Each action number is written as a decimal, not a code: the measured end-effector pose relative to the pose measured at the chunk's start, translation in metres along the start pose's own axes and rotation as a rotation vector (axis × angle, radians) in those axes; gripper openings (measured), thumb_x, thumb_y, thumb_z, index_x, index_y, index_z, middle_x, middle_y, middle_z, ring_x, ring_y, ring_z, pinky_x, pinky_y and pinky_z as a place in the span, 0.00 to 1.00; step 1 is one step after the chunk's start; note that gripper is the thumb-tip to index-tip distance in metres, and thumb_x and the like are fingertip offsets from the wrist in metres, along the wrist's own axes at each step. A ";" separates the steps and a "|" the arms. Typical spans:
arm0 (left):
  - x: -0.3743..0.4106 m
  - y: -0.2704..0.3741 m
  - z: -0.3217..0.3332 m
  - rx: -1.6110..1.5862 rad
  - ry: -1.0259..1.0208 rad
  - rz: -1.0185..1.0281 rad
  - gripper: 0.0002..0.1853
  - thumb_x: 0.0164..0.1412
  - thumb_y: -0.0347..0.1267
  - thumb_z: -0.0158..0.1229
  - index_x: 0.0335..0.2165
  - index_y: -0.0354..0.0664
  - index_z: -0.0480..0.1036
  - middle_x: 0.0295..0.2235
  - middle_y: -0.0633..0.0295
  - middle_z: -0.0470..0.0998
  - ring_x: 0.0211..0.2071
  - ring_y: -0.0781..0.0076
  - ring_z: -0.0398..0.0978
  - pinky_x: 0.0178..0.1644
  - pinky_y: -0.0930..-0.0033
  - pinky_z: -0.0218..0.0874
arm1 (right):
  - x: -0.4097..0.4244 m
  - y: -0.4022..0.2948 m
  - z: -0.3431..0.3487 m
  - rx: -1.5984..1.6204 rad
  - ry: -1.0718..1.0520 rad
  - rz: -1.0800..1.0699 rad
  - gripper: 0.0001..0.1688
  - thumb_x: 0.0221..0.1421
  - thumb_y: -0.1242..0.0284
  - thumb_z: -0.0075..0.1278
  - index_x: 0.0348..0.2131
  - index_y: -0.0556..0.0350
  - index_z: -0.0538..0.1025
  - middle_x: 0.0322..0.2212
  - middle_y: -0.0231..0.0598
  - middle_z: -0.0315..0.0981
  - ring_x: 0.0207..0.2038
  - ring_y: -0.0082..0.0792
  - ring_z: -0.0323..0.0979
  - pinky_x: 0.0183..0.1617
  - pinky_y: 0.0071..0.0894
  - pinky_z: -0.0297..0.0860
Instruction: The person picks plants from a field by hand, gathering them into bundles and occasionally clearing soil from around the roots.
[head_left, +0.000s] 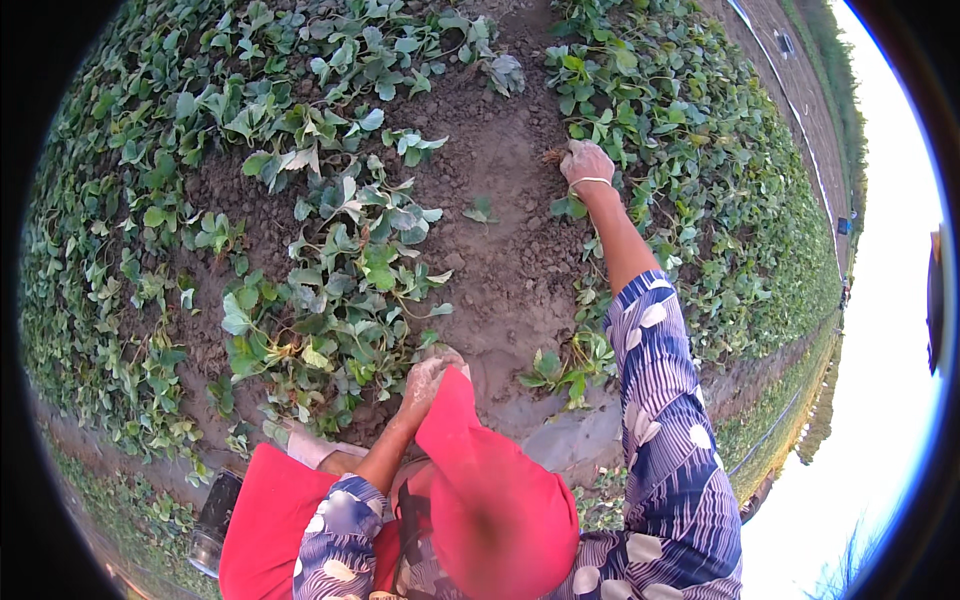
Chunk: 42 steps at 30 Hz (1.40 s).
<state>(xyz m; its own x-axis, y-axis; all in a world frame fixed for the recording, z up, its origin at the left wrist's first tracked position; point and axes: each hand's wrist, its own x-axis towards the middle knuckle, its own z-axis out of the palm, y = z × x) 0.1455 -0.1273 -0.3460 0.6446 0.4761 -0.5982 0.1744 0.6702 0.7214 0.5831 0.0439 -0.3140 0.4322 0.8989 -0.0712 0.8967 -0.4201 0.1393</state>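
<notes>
My right hand (589, 165) reaches forward over the soil at the edge of the right-hand plants, its fingers closed on a small bunch of brown roots (553, 156). Lower down, my left hand (429, 375) is beside the leafy strawberry plants (360, 300) on the left; red cloth (454, 405) partly covers it, so its fingers and anything in them cannot be made out. Between the two rows runs a strip of bare brown soil (495, 277) with one small green sprig (481, 211) lying on it.
A low leafy plant (574, 369) grows near pale sheeting (577, 435) in front of me. Dense strawberry plants (720, 187) spread to the right. A dark container (217, 517) stands at the lower left. A white line (799, 124) crosses the field farther off.
</notes>
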 end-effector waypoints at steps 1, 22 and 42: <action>0.001 0.001 0.001 -0.006 -0.005 -0.016 0.10 0.58 0.32 0.52 0.33 0.35 0.74 0.29 0.61 0.78 0.32 0.74 0.74 0.39 0.70 0.64 | 0.003 -0.004 0.001 -0.015 -0.001 -0.003 0.09 0.47 0.68 0.45 0.29 0.49 0.75 0.30 0.42 0.75 0.35 0.43 0.75 0.37 0.41 0.71; 0.015 0.042 0.004 0.253 -0.048 0.060 0.06 0.49 0.26 0.57 0.29 0.36 0.75 0.32 0.61 0.76 0.35 0.72 0.73 0.40 0.70 0.64 | 0.040 -0.034 0.004 -0.115 -0.220 -0.100 0.08 0.43 0.72 0.51 0.27 0.49 0.80 0.31 0.42 0.78 0.36 0.43 0.77 0.37 0.40 0.73; 0.011 0.033 0.008 0.054 0.073 -0.004 0.09 0.52 0.29 0.60 0.32 0.33 0.73 0.30 0.61 0.76 0.32 0.74 0.73 0.39 0.71 0.64 | 0.089 0.019 -0.014 -0.102 -0.034 -0.107 0.09 0.49 0.71 0.45 0.30 0.49 0.77 0.33 0.42 0.76 0.38 0.47 0.74 0.41 0.44 0.71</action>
<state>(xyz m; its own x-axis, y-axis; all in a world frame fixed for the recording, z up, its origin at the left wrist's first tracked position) 0.1639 -0.1045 -0.3258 0.5884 0.5148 -0.6235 0.2181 0.6415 0.7355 0.6374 0.1180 -0.3043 0.3393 0.9325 -0.1239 0.9241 -0.3058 0.2291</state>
